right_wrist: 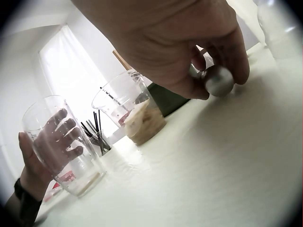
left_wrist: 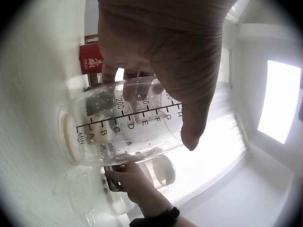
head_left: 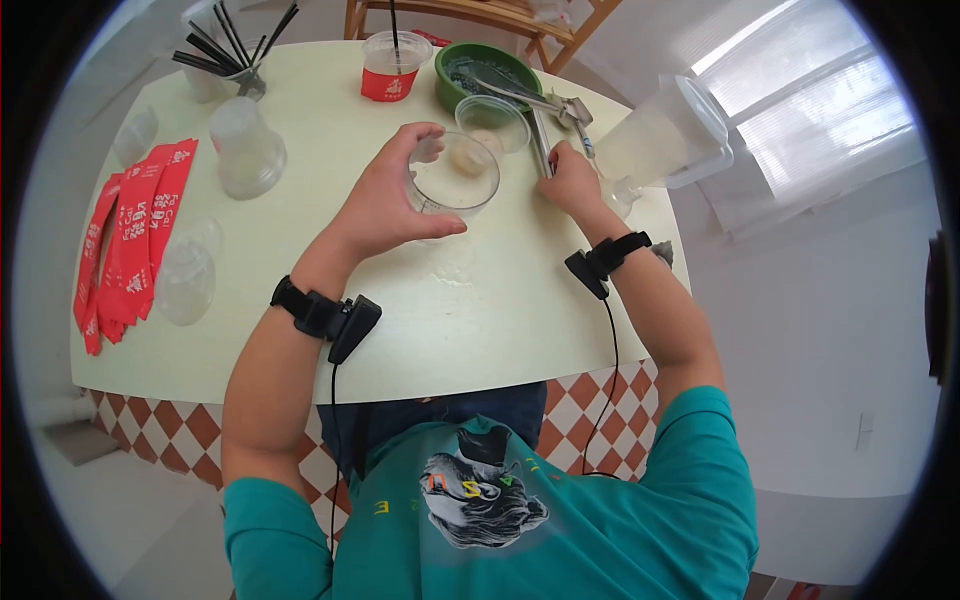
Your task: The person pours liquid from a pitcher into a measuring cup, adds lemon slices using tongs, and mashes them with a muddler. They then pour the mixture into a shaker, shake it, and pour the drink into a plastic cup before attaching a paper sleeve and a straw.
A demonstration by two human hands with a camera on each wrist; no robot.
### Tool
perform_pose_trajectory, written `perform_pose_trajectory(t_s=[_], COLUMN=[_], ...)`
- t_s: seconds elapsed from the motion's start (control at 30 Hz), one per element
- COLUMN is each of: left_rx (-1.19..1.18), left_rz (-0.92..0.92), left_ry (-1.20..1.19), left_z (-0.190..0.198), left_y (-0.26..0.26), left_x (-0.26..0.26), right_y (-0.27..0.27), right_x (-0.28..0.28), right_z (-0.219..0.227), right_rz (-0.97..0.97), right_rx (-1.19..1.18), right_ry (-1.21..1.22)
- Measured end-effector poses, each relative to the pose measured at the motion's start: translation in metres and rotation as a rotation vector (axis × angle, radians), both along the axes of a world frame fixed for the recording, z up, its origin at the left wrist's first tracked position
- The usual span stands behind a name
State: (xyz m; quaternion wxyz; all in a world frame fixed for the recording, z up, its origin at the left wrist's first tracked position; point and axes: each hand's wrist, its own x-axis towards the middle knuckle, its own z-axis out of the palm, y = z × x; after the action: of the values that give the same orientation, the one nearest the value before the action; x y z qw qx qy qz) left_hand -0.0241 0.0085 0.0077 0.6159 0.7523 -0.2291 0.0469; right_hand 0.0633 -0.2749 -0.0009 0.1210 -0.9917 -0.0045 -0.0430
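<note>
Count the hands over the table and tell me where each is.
2: the left hand around the clear marked cup, and the right hand at the metal handle it grips.

The right hand (head_left: 573,182) hides part of the metal handle (right_wrist: 219,81) (its end blurred).

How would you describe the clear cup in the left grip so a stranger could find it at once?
On the pale table, go right from the red sleeves to the person's left grip. Its fingers and thumb curl round the clear cup. It is held; the second clear cup just beyond stands untouched, with a tan mass inside.
</note>
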Motion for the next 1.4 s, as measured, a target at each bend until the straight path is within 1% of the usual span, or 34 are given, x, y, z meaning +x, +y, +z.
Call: perform_pose_trajectory(t_s=[0.07, 0.2, 0.27, 0.3, 0.37, 0.4, 0.47, 0.5, 0.57, 0.63, 0.7, 0.73, 0.8, 0.9, 0.93, 1.0, 1.13, 1.2, 1.33, 1.4], left_rx=[0.012, 0.048, 0.034, 0.037, 0.027, 0.030, 0.042, 0.044, 0.036, 0.037, 0.038, 0.033, 0.032, 0.036, 0.034, 0.035, 0.023, 0.020, 0.010, 0.008], left_rz=[0.009, 0.013, 0.029, 0.017, 0.034, 0.027, 0.035, 0.030, 0.039, 0.038, 0.037, 0.041, 0.041, 0.044, 0.044, 0.040, 0.044, 0.047, 0.045, 0.047], left_ry=[0.018, 0.027, 0.078, 0.075, 0.078, 0.076, 0.071, 0.069, 0.081, 0.077, 0.071, 0.075, 0.079, 0.072, 0.075, 0.076, 0.080, 0.087, 0.080, 0.076], left_z=[0.000, 0.001, 0.001, 0.001, 0.001, 0.001, 0.000, 0.000, 0.000, 0.000, 0.000, 0.001, 0.000, -0.001, -0.001, -0.001, 0.000, -0.001, -0.002, -0.002], left_y=[0.000, 0.000, -0.001, -0.002, -0.002, -0.002, -0.002, -0.002, -0.002, -0.002, -0.002, -0.002, -0.003, -0.002, -0.002, -0.002, -0.002, -0.002, -0.002, -0.002], left_x=[0.000, 0.000, -0.001, -0.001, -0.001, -0.001, 0.000, -0.001, -0.001, 0.000, 0.000, 0.000, -0.001, 0.000, 0.000, 0.001, 0.001, 0.000, 0.001, 0.001], right_y=[0.005, 0.008, 0.008, 0.006, 0.002, -0.002, -0.016, -0.024, -0.044, -0.071, -0.097, -0.115, -0.145, -0.161, -0.164, -0.159, -0.155, -0.158, -0.162, -0.172], right_x=[-0.004, -0.010, -0.015, -0.018, -0.024, -0.028, -0.033, -0.035, -0.040, -0.040, -0.041, -0.037, -0.025, -0.016, -0.013, -0.011, 0.012, 0.022, 0.036, 0.048], right_z=[-0.002, 0.001, 0.002, 0.002, 0.003, 0.004, 0.007, 0.013, 0.027, 0.033, 0.041, 0.040, 0.034, 0.041, 0.044, 0.057, 0.068, 0.070, 0.075, 0.074], right_rz=[-0.035, -0.049, -0.041, -0.052, 0.001, -0.007, 0.100, 0.095, 0.129, 0.081, -0.088, -0.091, -0.203, -0.269, -0.273, -0.303, -0.315, -0.279, -0.212, -0.183], right_rx=[-0.056, -0.063, -0.044, -0.041, -0.047, -0.044, 0.042, 0.043, 0.176, 0.230, 0.409, 0.408, 0.629, 0.670, 0.673, 0.656, 0.730, 0.824, 0.817, 0.919], right_ry=[0.052, 0.062, 0.006, 0.003, -0.113, -0.115, -0.388, -0.390, -0.641, -0.816, -0.807, -0.810, -0.887, -0.927, -0.932, -0.761, -0.788, -0.828, -0.826, -0.855])
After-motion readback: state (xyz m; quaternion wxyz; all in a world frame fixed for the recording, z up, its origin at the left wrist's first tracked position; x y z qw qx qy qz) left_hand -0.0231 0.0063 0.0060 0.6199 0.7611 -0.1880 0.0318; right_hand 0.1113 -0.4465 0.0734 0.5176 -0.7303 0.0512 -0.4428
